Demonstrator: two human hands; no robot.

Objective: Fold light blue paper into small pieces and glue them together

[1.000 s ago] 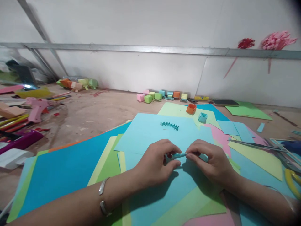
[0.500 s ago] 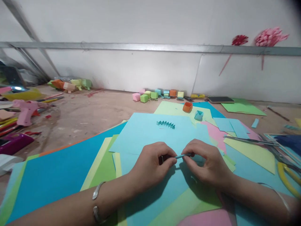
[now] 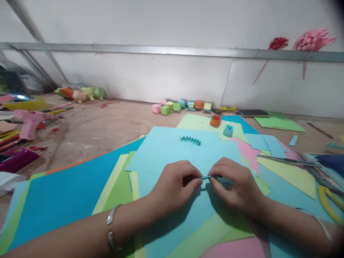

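Between my two hands stretches a narrow blue paper strip [image 3: 206, 177], its ends covered by fingertips. My left hand [image 3: 178, 184] is closed, thumb and forefinger pinching the strip's left end. The right end sits in the pinch of my right hand [image 3: 235, 186]. Both hands hover just above light blue paper sheets [image 3: 161, 150], casting shadows on them. Beyond them lies a zigzag-folded teal paper strip [image 3: 190, 141]. Farther back stand a small orange paper box [image 3: 215, 120] and a small light blue paper box [image 3: 228, 130].
Scissors with yellow handles [image 3: 326, 200] lie at the right. A pink glue gun [image 3: 29, 123] and a purple tool [image 3: 17, 161] are at the left. Several small paper cubes [image 3: 176, 107] line the wall, near a dark phone-like slab [image 3: 254, 113]. Coloured sheets [image 3: 61, 200] spread leftward.
The camera view has shifted slightly. Both hands keep their pinch on the paper strip, which looks a little more level, with almost no other movement.
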